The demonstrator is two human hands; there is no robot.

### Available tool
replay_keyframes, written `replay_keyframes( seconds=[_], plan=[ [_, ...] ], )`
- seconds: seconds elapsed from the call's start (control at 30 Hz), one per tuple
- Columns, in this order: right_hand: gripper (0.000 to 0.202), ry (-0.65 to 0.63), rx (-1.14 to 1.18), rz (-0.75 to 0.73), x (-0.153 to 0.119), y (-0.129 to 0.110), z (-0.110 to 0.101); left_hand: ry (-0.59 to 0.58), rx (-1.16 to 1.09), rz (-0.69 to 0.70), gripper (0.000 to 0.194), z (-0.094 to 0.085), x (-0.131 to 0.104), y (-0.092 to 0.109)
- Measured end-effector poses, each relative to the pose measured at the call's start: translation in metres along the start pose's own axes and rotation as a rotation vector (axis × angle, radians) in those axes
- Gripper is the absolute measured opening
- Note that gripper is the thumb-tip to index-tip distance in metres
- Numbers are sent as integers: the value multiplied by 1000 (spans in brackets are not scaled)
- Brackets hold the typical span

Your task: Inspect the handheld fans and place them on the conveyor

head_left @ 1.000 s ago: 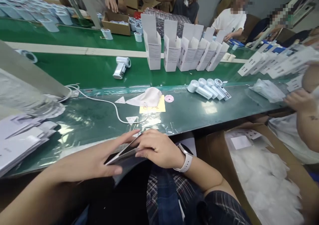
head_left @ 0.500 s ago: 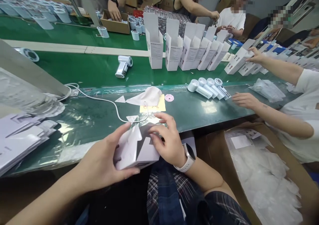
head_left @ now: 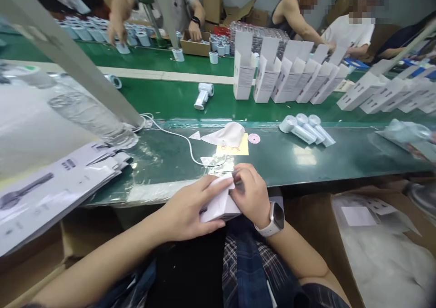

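Observation:
A small white cardboard box (head_left: 220, 206) lies tilted in front of me at the bench's near edge, over my lap. My left hand (head_left: 190, 208) is wrapped round its left side, thumb along the top and fingers beneath. At the box's right end, my right hand (head_left: 252, 192) has curled fingers against a flap; the fingertips are partly hidden. Just beyond the hands, a pale cloth pouch (head_left: 226, 134) lies on a yellow paper note (head_left: 242, 145). Beside it are a round pink sticker (head_left: 254, 138) and a white cord (head_left: 190, 151).
Flat printed cartons (head_left: 68, 185) are stacked at left near a slanted post (head_left: 71, 53). Tall open white boxes (head_left: 243, 78) stand on the green belt beside a handheld fan (head_left: 203, 95). Three fans (head_left: 301, 131) lie right. A carton of plastic bags (head_left: 384, 240) sits lower right. Co-workers work opposite.
My view has turned left. The box's spread flaps now look folded down, with my right fingers at its end. The neighbour's arms have left view, and fewer fans lie at right.

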State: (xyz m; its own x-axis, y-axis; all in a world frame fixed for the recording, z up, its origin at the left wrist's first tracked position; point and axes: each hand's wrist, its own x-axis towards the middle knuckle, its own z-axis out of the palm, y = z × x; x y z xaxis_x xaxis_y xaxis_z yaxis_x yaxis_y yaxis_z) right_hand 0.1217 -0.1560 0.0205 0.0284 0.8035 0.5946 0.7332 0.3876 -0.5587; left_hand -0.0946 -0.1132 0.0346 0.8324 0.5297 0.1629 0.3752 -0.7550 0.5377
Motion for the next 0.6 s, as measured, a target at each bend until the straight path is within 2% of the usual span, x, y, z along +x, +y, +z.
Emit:
replay_keyframes(
  seconds=[0.07,0.13,0.23,0.33,0.43,0.5,0.53,0.6],
  plan=[
    [4,-53,-99,-15,-1,-1,6,-67,28,-8,79,1,2,-1],
    [1,-101,-47,1,-2,-1,6,-77,11,-18,77,1,1,-4],
    [6,-143,338,75,0,4,-1,6,-110,6,69,-3,-5,-11],
    [35,-172,833,219,-1,17,-6,61,-227,33,58,-12,-8,-14],
    [59,-360,1111,378,-4,23,-1,46,-263,106,52,-16,-4,-11],
    [59,-492,1125,436,-7,20,5,19,-238,129,51,-14,0,-10],
    [56,-510,1088,446,-9,18,7,4,-225,119,49,-12,0,-10],
    [50,-441,955,424,-11,11,10,25,-233,68,51,-6,-2,-13]
  ],
)
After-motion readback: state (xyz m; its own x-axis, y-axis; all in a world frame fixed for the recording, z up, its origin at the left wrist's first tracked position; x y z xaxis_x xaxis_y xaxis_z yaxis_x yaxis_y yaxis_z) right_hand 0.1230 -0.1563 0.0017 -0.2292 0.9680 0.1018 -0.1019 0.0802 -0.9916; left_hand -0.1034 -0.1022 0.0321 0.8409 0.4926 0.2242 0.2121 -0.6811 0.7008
